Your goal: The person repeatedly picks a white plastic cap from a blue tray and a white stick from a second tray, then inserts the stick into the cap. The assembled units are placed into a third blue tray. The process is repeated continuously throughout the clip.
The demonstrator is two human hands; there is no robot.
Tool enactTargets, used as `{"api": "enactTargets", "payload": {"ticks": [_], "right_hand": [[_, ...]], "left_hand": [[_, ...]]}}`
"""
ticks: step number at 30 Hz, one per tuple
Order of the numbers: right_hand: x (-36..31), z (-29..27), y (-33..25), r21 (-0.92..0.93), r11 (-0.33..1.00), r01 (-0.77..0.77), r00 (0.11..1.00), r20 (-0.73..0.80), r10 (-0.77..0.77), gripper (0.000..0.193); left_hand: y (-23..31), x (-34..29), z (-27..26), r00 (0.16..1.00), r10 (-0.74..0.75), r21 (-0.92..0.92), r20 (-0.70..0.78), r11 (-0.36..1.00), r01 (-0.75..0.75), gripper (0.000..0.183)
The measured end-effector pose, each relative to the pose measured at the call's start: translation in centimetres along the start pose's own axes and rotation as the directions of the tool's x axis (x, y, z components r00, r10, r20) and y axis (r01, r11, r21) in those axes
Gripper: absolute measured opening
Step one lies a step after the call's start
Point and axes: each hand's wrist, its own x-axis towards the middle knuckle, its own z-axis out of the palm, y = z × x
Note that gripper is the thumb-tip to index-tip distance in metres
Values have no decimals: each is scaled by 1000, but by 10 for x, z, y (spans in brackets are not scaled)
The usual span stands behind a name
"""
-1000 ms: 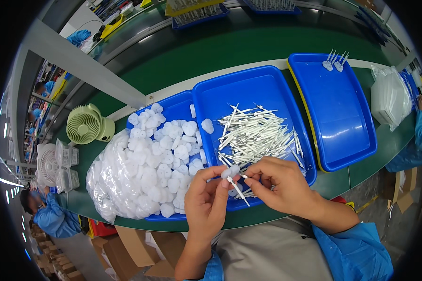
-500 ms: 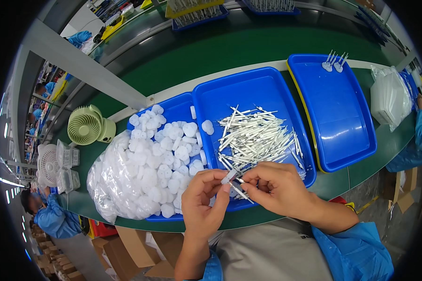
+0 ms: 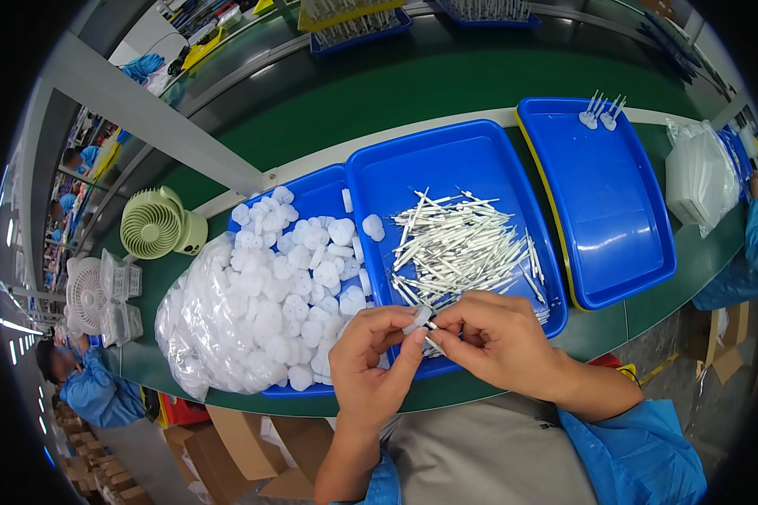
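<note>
My left hand (image 3: pixel 369 358) is closed, pinching a small white scalloped plastic piece (image 3: pixel 419 316) between thumb and fingertips. My right hand (image 3: pixel 501 341) meets it from the other side, its thumb and fingers pinched on a thin white rod (image 3: pixel 431 326) whose end touches or nearly touches the piece. Fingers hide most of that contact. Both hands hover over the near edge of a blue tray (image 3: pixel 425 151) that holds a heap of white rods with darker tips (image 3: pixel 459 244). Left of it, many loose white scalloped pieces (image 3: pixel 299 286) spill from a clear plastic bag (image 3: pixel 198 324).
Another blue tray (image 3: pixel 615 219) on the right carries two scalloped pieces with upright rods (image 3: pixel 600 118). A green fan (image 3: pixel 156 223) and a bagged white stack (image 3: pixel 703 181) flank the green bench. A co-worker in blue (image 3: pixel 101 387) sits at far left.
The scalloped piece has turned in my left fingers and now shows a different side. Both hands have barely shifted; a rod jutting below my fingertips shows less.
</note>
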Motion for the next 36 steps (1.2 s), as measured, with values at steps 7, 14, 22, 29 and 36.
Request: {"api": "enactTargets", "payload": {"ticks": [7,14,22,29,36], "right_hand": [[-1,-2,1,22,1000,5,1000,22,-5,9],[-8,5,4,-17,998,58,998,-22,-59,10],[-3,3,11,-185,971,152,988,44,-146,10],[-8,10,10,-107,980,169,982,-62,-176,13],[-9,9,7,-150,953,263,956,-93,-278,21]], "left_hand": [[3,6,-1,999,32,102,30,994,-35,20],[-1,4,-3,998,22,102,56,994,-27,19],[-1,5,-1,987,104,334,125,932,-140,20],[0,8,-8,984,102,141,147,982,-123,25],[18,12,11,979,193,6,-64,981,-193,27]]}}
